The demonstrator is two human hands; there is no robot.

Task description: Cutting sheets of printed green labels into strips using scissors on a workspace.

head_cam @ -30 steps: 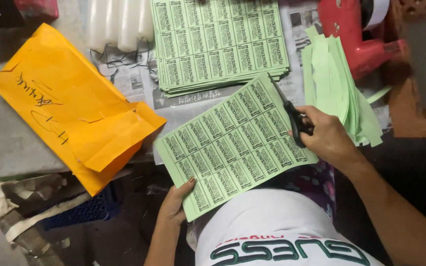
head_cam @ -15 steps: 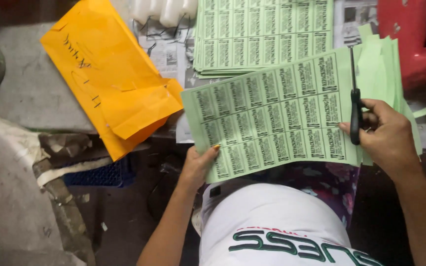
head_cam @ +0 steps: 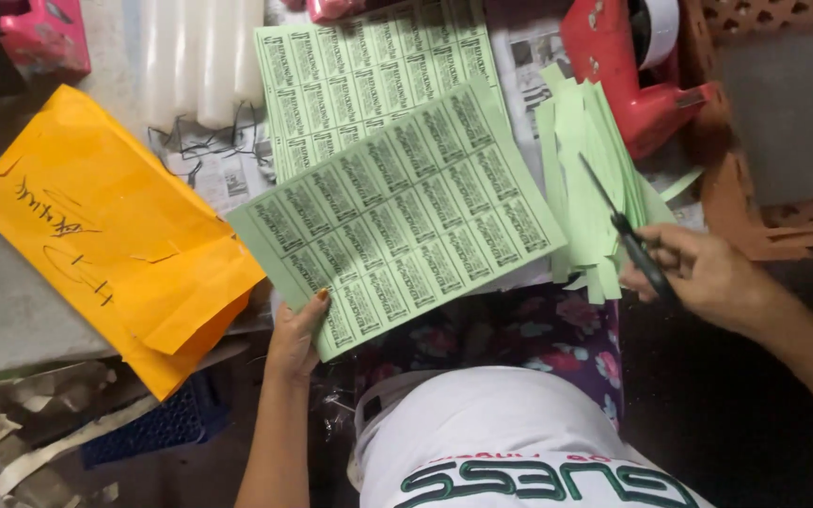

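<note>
Two hands: left hand (head_cam: 295, 331) grips label sheet (head_cam: 397, 214) (right hand (head_cam: 708, 275), scissors (head_cam: 629, 231)).

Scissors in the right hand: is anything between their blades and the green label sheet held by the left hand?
Nothing visible blocks them. The scissors in the right hand hang over the pile of cut green strips, just off the right edge of the green label sheet, which the left hand holds by its lower left corner.

A left hand (head_cam: 295, 337) gripped the lower corner of a green label sheet (head_cam: 397, 212), tilted above a stack of like sheets (head_cam: 350, 66). The right hand (head_cam: 708, 273) held black scissors (head_cam: 628, 235), blades up, clear of the sheet, over cut green strips (head_cam: 590, 160). An orange envelope (head_cam: 105, 235) lay at left.
</note>
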